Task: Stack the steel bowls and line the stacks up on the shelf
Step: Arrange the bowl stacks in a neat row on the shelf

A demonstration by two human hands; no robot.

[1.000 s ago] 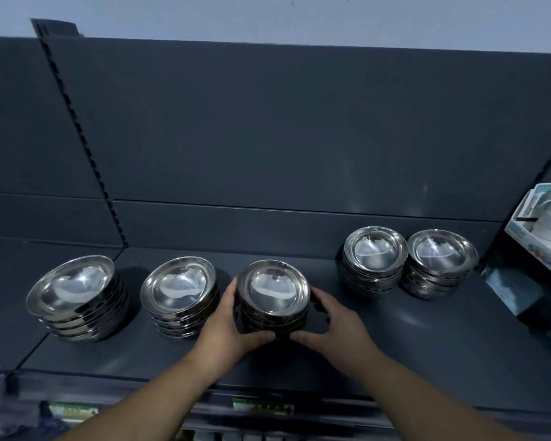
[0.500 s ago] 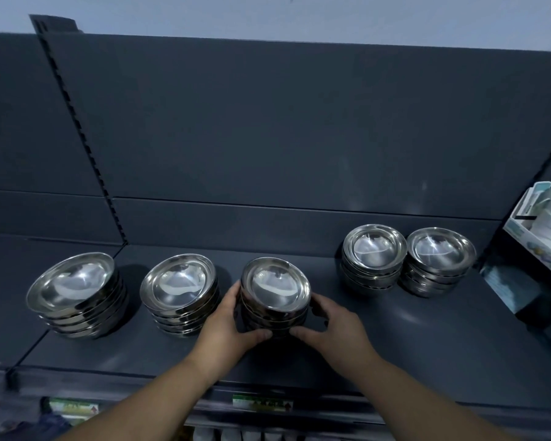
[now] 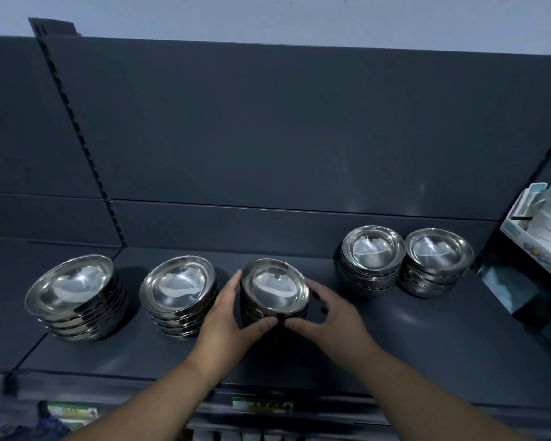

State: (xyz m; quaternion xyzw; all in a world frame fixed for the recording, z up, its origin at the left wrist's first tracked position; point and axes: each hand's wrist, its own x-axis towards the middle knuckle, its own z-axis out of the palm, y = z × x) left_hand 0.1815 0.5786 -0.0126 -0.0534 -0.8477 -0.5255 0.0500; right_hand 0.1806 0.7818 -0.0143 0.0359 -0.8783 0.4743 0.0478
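Note:
Several stacks of steel bowls stand on a dark grey shelf [image 3: 395, 351]. The middle stack [image 3: 274, 289] sits between my hands. My left hand [image 3: 226, 319] cups its left side and my right hand [image 3: 328, 316] its right side, thumbs nearly meeting at the front. To the left stand a second stack [image 3: 178, 291] and, on the neighbouring shelf section, a larger far-left stack [image 3: 74, 291]. Two more stacks, one [image 3: 371, 256] beside the other [image 3: 436, 259], touch each other further back on the right.
The shelf's dark back panel [image 3: 299, 138] rises right behind the stacks. A slotted upright [image 3: 77, 122] divides the left section. White boxed goods [image 3: 541, 224] fill the shelf at far right. Price labels [image 3: 261, 405] hang on the front edge.
The middle stack has slid slightly left and back between my hands, closing the gap to the second stack. The other stacks have not moved.

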